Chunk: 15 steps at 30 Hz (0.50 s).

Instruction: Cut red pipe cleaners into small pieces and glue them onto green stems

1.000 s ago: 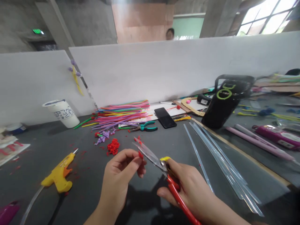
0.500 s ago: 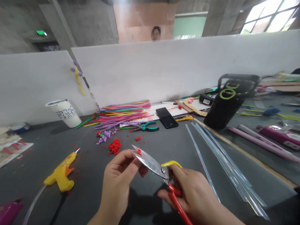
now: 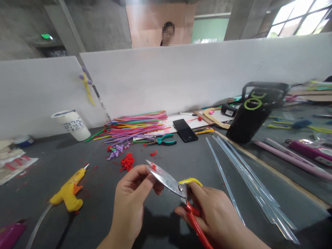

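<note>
My right hand (image 3: 210, 214) grips scissors (image 3: 176, 190) with one red and one yellow handle, blades closed and pointing up-left. My left hand (image 3: 132, 197) pinches a tiny red piece (image 3: 154, 167) at the blade tip, thumb and fingers pressed together. Both hands hover over the dark grey table (image 3: 168, 162). A small heap of red cut bits (image 3: 127, 161) and some purple bits (image 3: 116, 151) lie just beyond my left hand.
A yellow glue gun (image 3: 67, 190) lies at the left, clear glue sticks (image 3: 241, 173) at the right. Farther back are coloured pipe cleaners (image 3: 137, 126), green pliers (image 3: 160, 141), a phone (image 3: 185, 130), a paper cup (image 3: 71, 125), a black bag (image 3: 250, 114). A person stands behind the white partition (image 3: 181, 76).
The scissor blades have gone from open to closed on the red piece. My hands moved slightly up and left, then held still.
</note>
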### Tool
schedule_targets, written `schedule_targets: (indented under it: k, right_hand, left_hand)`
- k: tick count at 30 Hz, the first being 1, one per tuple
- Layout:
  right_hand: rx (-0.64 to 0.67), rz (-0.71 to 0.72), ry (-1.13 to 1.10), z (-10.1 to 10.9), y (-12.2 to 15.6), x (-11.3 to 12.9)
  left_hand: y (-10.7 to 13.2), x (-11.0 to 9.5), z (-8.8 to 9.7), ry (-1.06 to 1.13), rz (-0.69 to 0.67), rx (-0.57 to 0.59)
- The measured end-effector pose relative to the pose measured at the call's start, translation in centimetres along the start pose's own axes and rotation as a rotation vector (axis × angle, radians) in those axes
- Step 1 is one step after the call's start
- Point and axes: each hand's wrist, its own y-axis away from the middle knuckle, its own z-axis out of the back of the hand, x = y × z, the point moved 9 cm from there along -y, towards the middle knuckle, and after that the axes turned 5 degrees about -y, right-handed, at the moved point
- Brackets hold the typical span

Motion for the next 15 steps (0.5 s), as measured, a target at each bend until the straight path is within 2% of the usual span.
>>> schedule_targets:
  k: [15]
  right_hand:
    - [0.006,-0.003,-0.013,-0.19,0.07,0.04]
  left_hand:
    - [-0.19,-0.22,0.07,-0.009,-0.006,-0.015]
